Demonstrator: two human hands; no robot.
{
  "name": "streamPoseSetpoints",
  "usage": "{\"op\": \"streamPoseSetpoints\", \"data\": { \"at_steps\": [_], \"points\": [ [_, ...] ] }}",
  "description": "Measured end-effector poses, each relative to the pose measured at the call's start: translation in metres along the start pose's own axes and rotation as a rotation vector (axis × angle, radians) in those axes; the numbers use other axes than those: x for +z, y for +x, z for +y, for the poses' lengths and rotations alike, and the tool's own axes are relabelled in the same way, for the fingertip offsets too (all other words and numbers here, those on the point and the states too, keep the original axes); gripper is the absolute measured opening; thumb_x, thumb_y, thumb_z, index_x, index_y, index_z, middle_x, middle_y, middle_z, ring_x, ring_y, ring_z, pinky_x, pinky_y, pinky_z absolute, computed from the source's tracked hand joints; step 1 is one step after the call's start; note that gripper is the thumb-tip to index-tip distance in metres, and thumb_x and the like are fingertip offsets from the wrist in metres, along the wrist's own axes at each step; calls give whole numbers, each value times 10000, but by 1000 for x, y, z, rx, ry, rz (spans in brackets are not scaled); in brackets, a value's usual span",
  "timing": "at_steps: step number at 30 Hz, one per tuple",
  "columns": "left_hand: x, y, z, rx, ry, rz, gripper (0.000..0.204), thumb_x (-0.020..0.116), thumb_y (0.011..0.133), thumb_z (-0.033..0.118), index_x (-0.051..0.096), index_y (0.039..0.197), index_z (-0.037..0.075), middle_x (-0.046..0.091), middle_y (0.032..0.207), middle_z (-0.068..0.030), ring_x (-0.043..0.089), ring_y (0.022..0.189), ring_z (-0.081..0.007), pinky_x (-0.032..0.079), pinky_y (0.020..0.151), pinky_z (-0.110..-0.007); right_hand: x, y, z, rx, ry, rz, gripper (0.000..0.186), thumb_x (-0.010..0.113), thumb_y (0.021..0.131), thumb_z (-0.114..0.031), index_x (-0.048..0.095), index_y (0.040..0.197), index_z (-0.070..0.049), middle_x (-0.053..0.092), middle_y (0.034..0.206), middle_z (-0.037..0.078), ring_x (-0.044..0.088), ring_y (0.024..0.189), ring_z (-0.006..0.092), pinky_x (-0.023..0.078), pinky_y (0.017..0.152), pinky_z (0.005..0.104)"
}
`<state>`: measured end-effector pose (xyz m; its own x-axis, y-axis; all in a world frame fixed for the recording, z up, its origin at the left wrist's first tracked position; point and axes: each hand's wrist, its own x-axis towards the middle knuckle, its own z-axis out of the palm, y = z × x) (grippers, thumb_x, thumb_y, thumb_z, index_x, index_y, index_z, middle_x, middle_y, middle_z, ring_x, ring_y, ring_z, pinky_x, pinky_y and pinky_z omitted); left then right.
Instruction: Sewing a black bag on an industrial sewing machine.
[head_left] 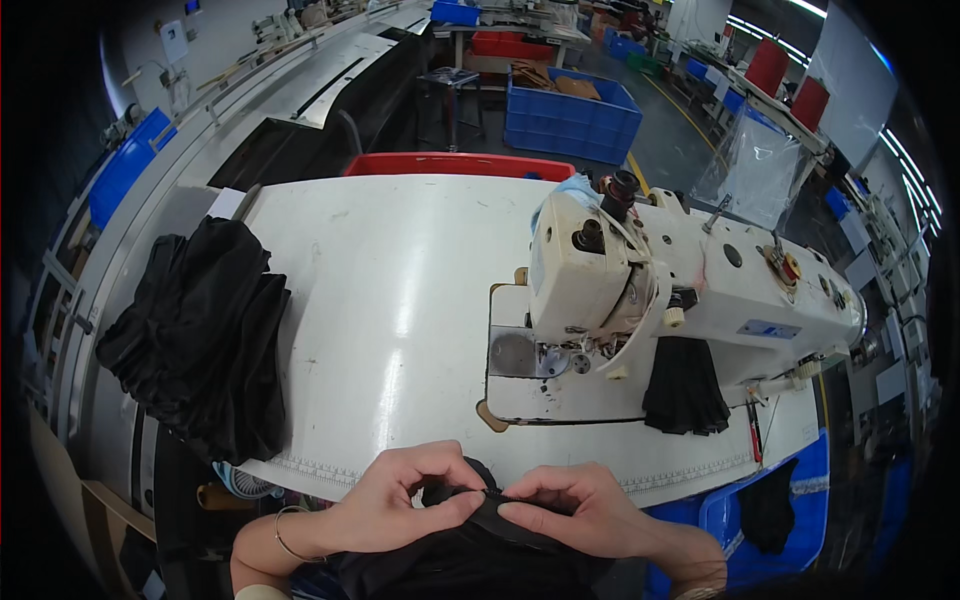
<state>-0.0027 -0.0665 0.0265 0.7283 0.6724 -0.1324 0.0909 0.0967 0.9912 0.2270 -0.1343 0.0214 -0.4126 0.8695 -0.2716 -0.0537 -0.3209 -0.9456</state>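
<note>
At the table's front edge, my left hand (pixel 415 500) and my right hand (pixel 570 508) pinch a piece of black cloth (pixel 492 520) between thumbs and forefingers. The hands are close together, and the dark cloth hangs down toward my lap. Its lower part merges with other dark fabric, so I cannot tell where it ends. Ahead and to the right stands a white sewing machine (pixel 690 260), its needle area apart from my hands. A small stack of black cloth pieces (pixel 685 385) lies under the machine's arm.
A large pile of black fabric (pixel 205 335) rests on the left of the white table (pixel 350 290). A red and black tool (pixel 755 430) lies near the right edge. Below it sits a blue bin (pixel 810 520) with dark cloth. Behind stand a red bin (pixel 460 165) and a blue crate (pixel 570 125).
</note>
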Motion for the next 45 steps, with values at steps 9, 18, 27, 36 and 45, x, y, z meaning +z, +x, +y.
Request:
{"op": "streamPoseSetpoints", "data": {
  "at_steps": [9, 18, 27, 36, 45],
  "points": [
    [-73, 22, 62, 398, 526, 530, 55, 624, 883, 35, 608, 897, -15, 491, 796, 2, 437, 694, -64, 324, 632, -198, -28, 20, 36, 132, -5, -304, 179, 611, 969, -159, 591, 909, 8, 606, 758, 0, 598, 715, 46, 481, 670, 211],
    [-24, -5, 37, 460, 1716, 643, 244, 644, 682, -94, 536, 887, -13, 485, 791, -99, 548, 677, -210, 413, 503, -326, -24, 63, 47, -134, 150, 315, 221, 470, 1026, -145, 601, 1069, 28, 687, 843, 77, 668, 751, 132, 500, 628, 233],
    [-20, 2, 59, 269, 1489, 277, 532, 827, 698, 236, 544, 1104, 41, 615, 841, -79, 617, 673, -221, 477, 628, -351, -11, 66, 48, -613, -865, 478, 383, 564, 950, -35, 536, 1332, -33, 704, 968, 73, 677, 755, 139, 508, 568, 288],
    [-29, 39, 30, 258, 1131, 29, 381, 717, 771, 0, 656, 1142, 64, 556, 868, -92, 607, 699, -274, 503, 637, -357, -22, 46, 30, -419, -159, 45, 455, 634, 939, -126, 473, 1355, -34, 612, 835, 20, 610, 736, 119, 518, 648, 287],
    [-13, 18, 35, 320, 1460, 119, 340, 687, 791, -16, 644, 1121, 54, 571, 1003, -112, 589, 938, -302, 499, 804, -364, -17, 47, 28, -76, -10, 42, 248, 530, 984, -99, 604, 1185, 25, 639, 853, 35, 567, 691, 63, 473, 576, 218]
  ]
}}
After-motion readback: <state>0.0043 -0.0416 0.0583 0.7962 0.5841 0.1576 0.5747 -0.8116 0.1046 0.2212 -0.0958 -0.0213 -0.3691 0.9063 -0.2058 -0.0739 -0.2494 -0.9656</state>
